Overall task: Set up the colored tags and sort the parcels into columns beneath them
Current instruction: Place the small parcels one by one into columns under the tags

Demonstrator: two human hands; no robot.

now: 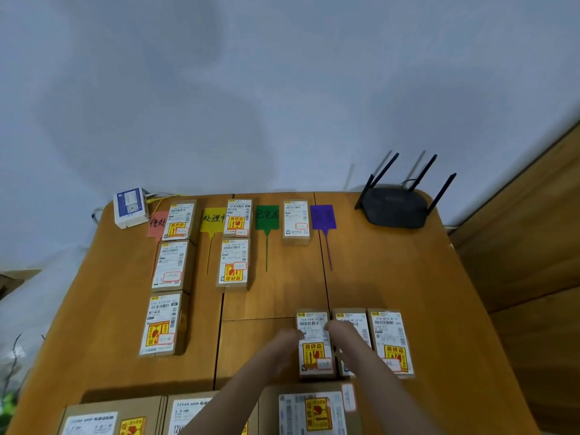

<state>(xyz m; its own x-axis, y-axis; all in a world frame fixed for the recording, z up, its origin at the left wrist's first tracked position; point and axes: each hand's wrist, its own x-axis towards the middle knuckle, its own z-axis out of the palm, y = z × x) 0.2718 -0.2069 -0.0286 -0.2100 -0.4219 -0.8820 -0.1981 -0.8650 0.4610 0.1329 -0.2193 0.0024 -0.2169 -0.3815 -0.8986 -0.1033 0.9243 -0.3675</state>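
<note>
Big boxes (314,409) along the near desk edge, forearms crossing over them. Left hand (290,335) and right hand (337,328) both reach to one small parcel (315,343), leftmost of three unsorted parcels side by side; left fingers touch its left edge, right fingers lie on its top-right corner, next to the middle parcel (351,321). Blurred; cannot tell whether either hand actually grips it or just touches. Third parcel (390,340) is to the right, untouched.

Further up the desk (408,277): four tags in a row, red tag (157,222), yellow tag (212,219), green tag (266,216), purple tag (321,216). Beside red, a column of three parcels (171,265); beside yellow, two (235,246); beside green, one (296,222); none by purple. Router (397,207) at far right corner, white box (130,207) at far left.

Step judged: picking the next parcel to sort. To do well: read its small red-outlined sticker first, lift clear of the touching neighbour so it doesn't drag, set it straight under the last parcel of the matching column.
</note>
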